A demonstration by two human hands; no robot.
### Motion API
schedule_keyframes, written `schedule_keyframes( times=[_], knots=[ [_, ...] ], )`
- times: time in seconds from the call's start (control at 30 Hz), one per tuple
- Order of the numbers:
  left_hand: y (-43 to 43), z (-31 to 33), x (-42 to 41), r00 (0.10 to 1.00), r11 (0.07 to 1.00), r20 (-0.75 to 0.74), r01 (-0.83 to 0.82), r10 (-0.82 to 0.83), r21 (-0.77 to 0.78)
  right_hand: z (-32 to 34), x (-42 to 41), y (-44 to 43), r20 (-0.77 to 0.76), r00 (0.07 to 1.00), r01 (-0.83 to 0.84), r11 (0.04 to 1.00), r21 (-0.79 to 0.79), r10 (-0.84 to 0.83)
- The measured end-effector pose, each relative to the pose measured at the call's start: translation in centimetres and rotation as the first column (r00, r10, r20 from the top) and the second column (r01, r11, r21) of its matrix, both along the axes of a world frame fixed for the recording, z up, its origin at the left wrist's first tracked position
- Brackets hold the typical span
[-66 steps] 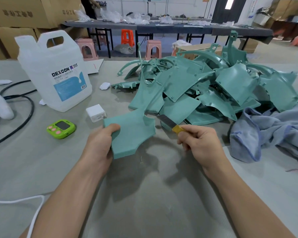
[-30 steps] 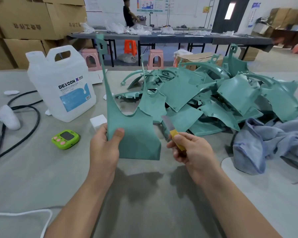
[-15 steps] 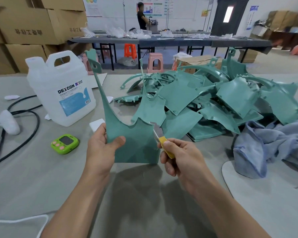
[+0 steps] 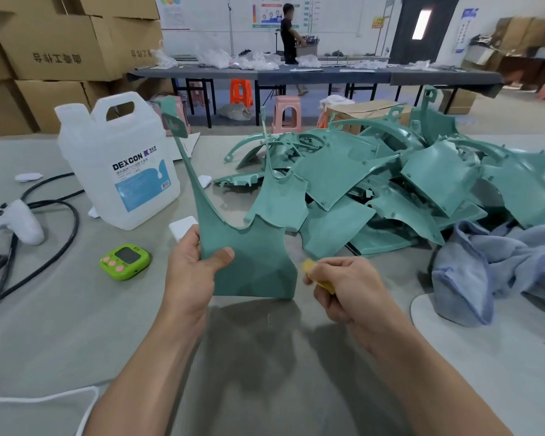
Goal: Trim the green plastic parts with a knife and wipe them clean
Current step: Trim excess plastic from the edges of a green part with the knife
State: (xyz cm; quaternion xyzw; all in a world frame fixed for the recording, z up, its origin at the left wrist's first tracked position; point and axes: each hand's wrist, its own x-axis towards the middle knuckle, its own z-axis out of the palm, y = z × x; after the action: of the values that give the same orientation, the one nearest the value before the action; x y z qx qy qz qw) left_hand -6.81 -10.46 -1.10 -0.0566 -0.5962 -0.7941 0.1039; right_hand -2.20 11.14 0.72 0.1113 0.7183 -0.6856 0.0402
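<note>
Grey table (image 4: pixel 60 309); 1 green part (image 4: pixel 252 265) tight in left hand (image 4: pixel 189 272), 1 knife (image 4: pixel 309 267) tight in right hand (image 4: pixel 350 291)

part (image 4: pixel 249 269) teal-green | knife handle (image 4: pixel 309 266) yellow | timer (image 4: pixel 125 262) lime w/ pink btns | cloth (image 4: pixel 501 262) grey-blue | jug (image 4: pixel 107 146) white, blue label

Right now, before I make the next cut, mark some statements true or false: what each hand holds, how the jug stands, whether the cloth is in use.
1. The left hand holds a green part upright. True.
2. The right hand is empty. False: it grips the yellow-handled knife.
3. The white jug lies on its side. False: it stands upright.
4. Neither hand touches the blue cloth. True.
</note>
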Motion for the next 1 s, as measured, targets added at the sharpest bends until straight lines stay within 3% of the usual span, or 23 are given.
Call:
schedule_keyframes(
  times=[0.07, 0.1, 0.23, 0.43, 0.57, 0.73, 1.0],
  knots=[
    [-0.1, 0.0, 0.0, 1.0, 1.0, 0.01, -0.002, 0.002, 0.013, 0.1, 0.0, 0.4, -0.001, 1.0, 0.018, 0.992, 0.128, -0.018],
    [-0.1, 0.0, 0.0, 1.0, 1.0, 0.016, -0.001, 0.001, 0.014, 0.2, 0.0, 0.4, -0.017, 1.0, 0.027, 0.993, 0.116, -0.025],
    [-0.2, 0.1, 0.1, 1.0, 1.0, 0.007, 0.022, -0.022, 0.021, 0.5, 0.0, 0.0, -0.104, 0.995, -0.024, 0.994, -0.104, 0.014],
    [-0.4, -0.2, -0.2, 0.999, 0.999, 0.039, 0.003, -0.005, 0.048, -0.4, 0.0, 0.5, 0.021, 1.0, -0.001, 0.969, 0.245, -0.004],
    [-0.4, -0.4, -0.2, 0.998, 0.998, 0.056, 0.008, -0.011, 0.056, 0.0, -0.1, 0.0, -0.057, 0.998, 0.007, 0.999, -0.036, -0.009],
    [-0.3, -0.4, -0.2, 0.997, 0.998, 0.071, -0.008, 0.003, 0.061, -0.7, -0.2, 0.1, 0.019, 0.999, 0.027, 0.969, 0.245, -0.032],
    [-0.3, 0.3, -0.3, 0.987, 0.976, 0.161, -0.025, -0.011, 0.218, 0.7, 0.4, 0.4, -0.057, 0.996, 0.061, 0.977, -0.207, -0.074]
  ],
)
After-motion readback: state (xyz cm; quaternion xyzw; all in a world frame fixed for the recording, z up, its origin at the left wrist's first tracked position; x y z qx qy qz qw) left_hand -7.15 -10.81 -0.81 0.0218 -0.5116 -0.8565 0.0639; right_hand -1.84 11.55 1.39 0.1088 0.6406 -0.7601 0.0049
